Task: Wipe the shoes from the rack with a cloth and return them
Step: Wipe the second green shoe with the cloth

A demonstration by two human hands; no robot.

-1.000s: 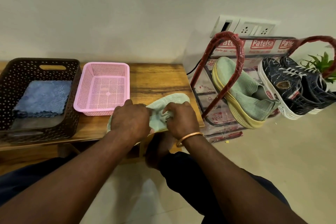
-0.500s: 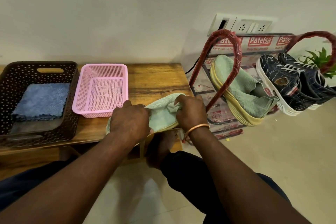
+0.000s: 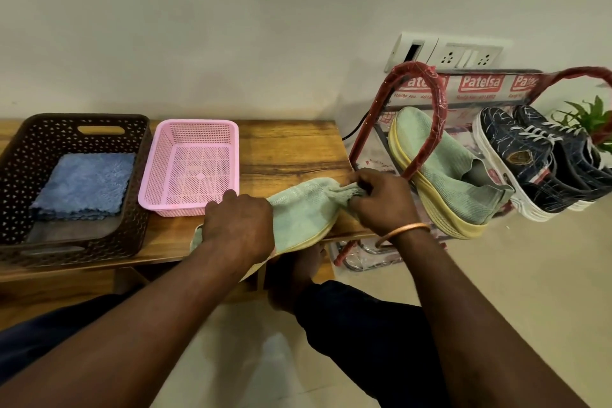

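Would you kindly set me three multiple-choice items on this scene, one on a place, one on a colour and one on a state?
1. Where does the blue cloth lie?
A. on the floor
B. in the brown basket
C. on the plant

2. What colour is the shoe on the table?
A. black
B. pale green
C. red

3. In what state is the pink basket?
A. empty
B. full of cloths
C. turned over

Answers:
1 B, since the cloth rests on that basket's floor.
2 B, since its knit upper is pale green above a yellow sole.
3 A, since its bare mesh floor shows all over.
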